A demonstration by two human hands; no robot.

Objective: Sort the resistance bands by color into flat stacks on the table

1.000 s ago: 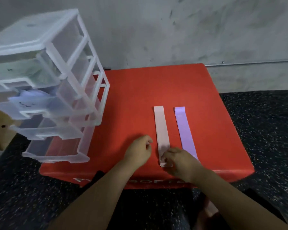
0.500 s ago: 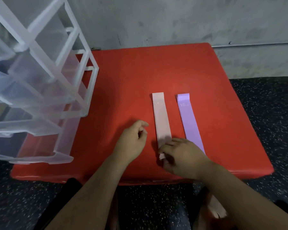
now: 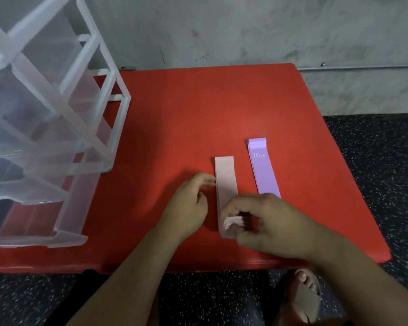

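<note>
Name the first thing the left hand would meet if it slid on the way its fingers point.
Probably the pink band: the left hand points rightward, fingertips just beside its edge.

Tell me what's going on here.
A person is sorting resistance bands. Their right hand pinches the near end of the pink bands, which lie flat on the red table; the left hand sits loosely curled beside them. A purple band marked 10 lies alongside. A clear drawer unit stands at left.

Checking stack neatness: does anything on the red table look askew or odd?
Only the pink stack: its near end is fanned up in the right hand, not flat. The purple stack lies flat.
</note>
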